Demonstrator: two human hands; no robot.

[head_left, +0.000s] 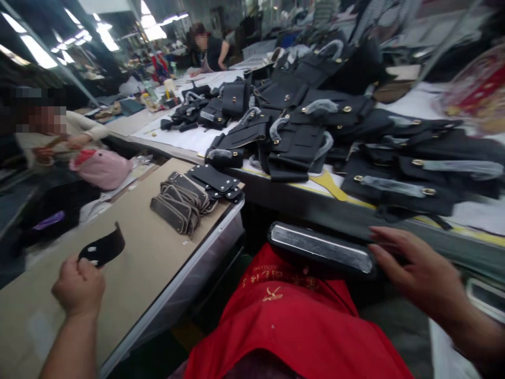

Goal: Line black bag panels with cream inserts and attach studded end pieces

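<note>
My left hand (81,287) pinches a curved black leather piece (103,247) with two small white patches, holding it above the tan tabletop. Across my lap lies a long, narrow black bag part (321,251), its upper face a shiny grey strip with a white line along one edge. My right hand (414,268) is at the right end of this part, thumb and fingers apart; whether they touch it is unclear. On the tan table (145,284), stacked brown-edged leather pieces (179,202) lie beside black pieces with white patches (215,179).
Black bags (295,142) with plastic-wrapped handles are heaped on the long table ahead. A yellow tool or strip (330,185) lies at its near edge. A red apron (292,326) covers my lap. One person (59,131) sits at left near a pink item (103,168); another (211,50) works farther back.
</note>
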